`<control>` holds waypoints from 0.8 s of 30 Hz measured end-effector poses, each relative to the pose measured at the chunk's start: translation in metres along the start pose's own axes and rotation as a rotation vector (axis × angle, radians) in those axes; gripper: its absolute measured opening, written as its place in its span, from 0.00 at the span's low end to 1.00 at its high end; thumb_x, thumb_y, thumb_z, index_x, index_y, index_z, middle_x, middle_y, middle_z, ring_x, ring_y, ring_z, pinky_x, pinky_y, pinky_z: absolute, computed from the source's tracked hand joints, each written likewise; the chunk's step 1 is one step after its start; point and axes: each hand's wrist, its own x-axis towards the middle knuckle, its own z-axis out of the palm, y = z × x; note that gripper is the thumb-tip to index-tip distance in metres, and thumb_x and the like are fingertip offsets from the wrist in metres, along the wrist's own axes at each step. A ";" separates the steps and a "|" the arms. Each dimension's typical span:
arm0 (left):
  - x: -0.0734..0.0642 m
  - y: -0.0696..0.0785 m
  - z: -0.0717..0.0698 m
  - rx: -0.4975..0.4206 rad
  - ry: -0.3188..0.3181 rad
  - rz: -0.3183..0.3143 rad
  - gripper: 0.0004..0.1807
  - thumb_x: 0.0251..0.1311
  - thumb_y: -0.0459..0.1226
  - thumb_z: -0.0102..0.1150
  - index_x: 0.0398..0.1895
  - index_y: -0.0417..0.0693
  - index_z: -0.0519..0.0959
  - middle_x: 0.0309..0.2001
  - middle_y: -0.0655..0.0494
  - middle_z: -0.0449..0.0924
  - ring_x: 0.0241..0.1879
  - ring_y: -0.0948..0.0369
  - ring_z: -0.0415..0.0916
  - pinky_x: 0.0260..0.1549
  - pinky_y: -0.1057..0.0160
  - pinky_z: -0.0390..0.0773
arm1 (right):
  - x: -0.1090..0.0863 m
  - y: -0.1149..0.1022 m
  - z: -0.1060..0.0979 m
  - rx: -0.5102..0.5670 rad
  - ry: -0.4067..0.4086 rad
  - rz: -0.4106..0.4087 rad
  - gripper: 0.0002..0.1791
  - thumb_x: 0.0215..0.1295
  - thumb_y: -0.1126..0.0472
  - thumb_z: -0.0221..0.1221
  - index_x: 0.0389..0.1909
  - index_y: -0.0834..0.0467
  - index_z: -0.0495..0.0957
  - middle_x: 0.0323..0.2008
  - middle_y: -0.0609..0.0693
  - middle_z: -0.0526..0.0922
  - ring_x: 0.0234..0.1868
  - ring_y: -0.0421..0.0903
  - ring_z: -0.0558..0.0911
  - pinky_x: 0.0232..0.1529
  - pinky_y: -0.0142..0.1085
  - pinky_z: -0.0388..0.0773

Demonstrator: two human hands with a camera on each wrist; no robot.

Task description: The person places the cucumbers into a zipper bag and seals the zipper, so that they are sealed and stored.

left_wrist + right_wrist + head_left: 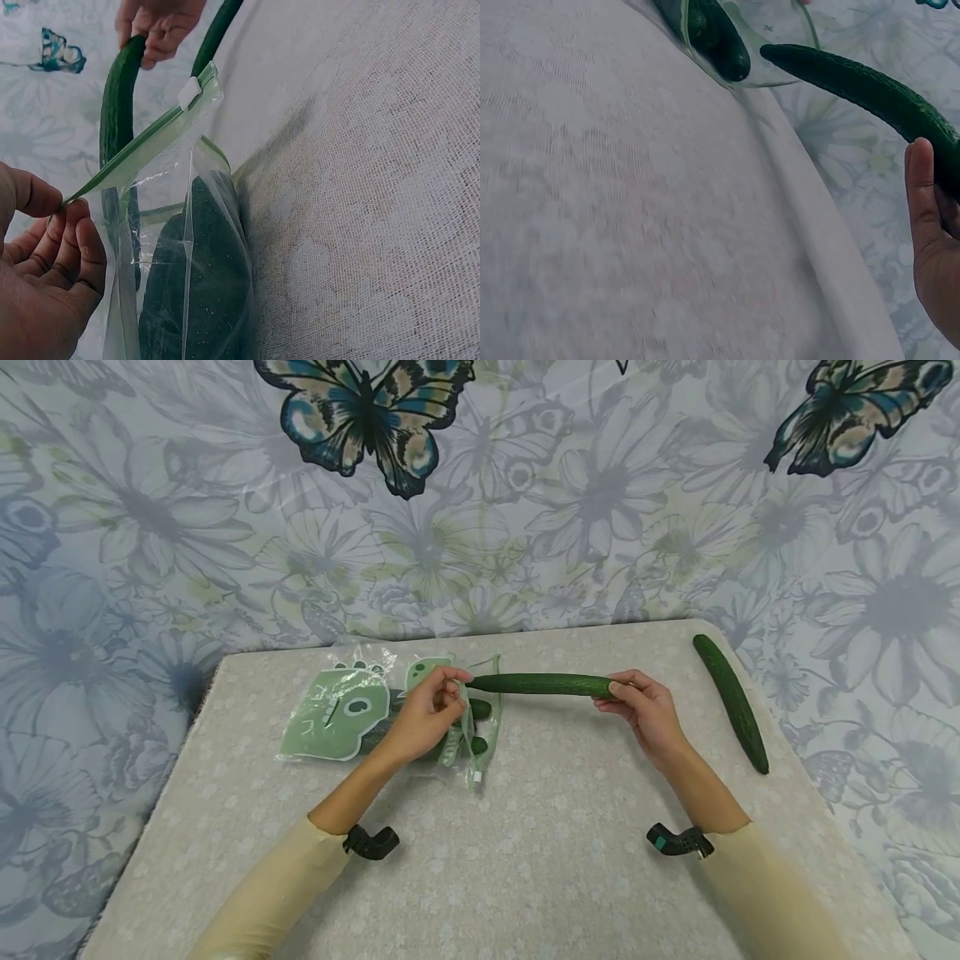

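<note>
My left hand (426, 714) pinches the green upper edge of a clear zip bag (161, 199), whose mouth stands apart toward the right. Inside the bag lie cucumbers (214, 262), their ends showing near the opening. In the right hand (651, 708), a long cucumber (543, 684) is held by its right end between thumb and fingers. That cucumber extends level to the left, and its far tip overlaps the bag's mouth in the head view. A white slider (189, 93) sits at one end of the zip strip.
Another cucumber (731, 703) lies at the table's right side, slanting along the edge. The bag carries a green cartoon print (337, 714). A patterned pale cloth covers the table (540, 860), and a curtain with butterflies and flowers (525, 510) hangs behind it.
</note>
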 end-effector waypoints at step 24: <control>0.002 0.004 0.001 0.010 -0.017 -0.003 0.18 0.78 0.32 0.54 0.67 0.46 0.75 0.44 0.50 0.75 0.36 0.56 0.71 0.38 0.65 0.74 | 0.053 0.046 0.081 -0.074 -0.109 0.090 0.17 0.79 0.69 0.57 0.62 0.76 0.74 0.42 0.45 0.91 0.41 0.40 0.93 0.51 0.33 0.89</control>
